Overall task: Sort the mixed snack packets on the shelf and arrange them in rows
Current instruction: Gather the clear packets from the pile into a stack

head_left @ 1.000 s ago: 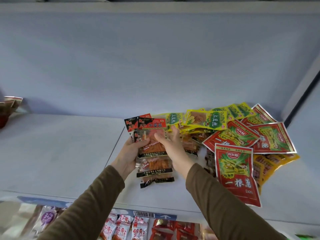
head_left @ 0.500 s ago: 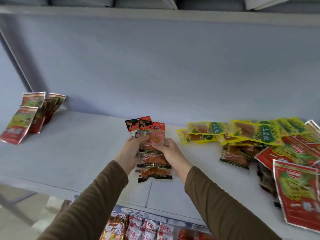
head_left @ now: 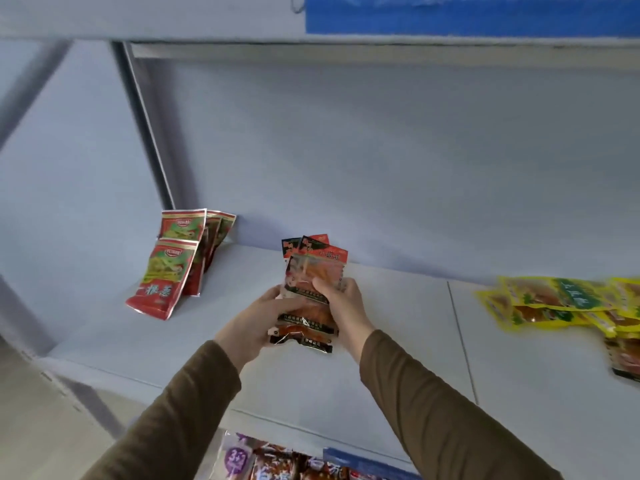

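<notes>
Sleeves of brown cloth come up from the bottom of the view to two hands. The left hand [head_left: 256, 320] and the right hand [head_left: 341, 301] both grip one bunch of orange snack packets [head_left: 310, 289], the left on the bunch's left side, the right with its thumb across the front. The bunch is held up above the white shelf [head_left: 398, 341], near its middle.

The packets look thin, light and soft, so they probably bend easily. Their shiny plastic skin is likely slippery, and the fanned bunch could slide apart. Holding both sides at once, around the middle, seems the safest way.

Farther left, red packets [head_left: 166, 275] stand leaning in a row toward the back wall. At the right edge, yellow packets [head_left: 554, 303] lie flat in a messy pile, well apart from the hands.
</notes>
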Demonstrator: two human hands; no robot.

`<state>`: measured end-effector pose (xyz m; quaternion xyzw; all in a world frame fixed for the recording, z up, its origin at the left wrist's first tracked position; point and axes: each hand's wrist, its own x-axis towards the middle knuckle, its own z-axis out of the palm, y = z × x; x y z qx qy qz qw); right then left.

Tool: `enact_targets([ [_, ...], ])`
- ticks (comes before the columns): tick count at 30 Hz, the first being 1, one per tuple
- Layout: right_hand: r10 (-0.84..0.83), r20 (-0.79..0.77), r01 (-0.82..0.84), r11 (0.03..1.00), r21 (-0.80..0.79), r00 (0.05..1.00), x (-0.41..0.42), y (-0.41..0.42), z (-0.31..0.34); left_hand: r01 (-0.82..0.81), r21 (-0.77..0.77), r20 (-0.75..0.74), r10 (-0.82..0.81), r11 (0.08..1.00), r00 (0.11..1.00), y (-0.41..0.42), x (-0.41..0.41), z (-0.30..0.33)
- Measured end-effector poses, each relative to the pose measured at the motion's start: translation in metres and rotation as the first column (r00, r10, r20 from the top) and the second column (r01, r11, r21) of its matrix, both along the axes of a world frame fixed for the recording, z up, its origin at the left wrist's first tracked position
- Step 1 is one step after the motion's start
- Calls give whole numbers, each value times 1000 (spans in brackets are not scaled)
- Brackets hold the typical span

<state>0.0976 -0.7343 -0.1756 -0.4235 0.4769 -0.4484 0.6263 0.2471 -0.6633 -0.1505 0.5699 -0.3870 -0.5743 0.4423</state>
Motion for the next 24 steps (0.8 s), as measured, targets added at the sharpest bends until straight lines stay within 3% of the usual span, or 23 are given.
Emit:
enact_targets([
  [6,148,-40,-147,989,12,988,64,-32,-8,-246,-72,40,250,967,968,-18,54,-8],
  [14,269,-32,-260,950,173,963,134,-65,-22,-353,-101,235,367,930,900,-33,115,-20],
  [19,169,-39,-160,971,175,985,162,-69,-21,-344,-96,373,355,934,857,-47,130,-23],
  [24,194,-108,-181,976,119,975,167,-63,-15,-223,-174,605,282,959,744,-53,143,-23],
])
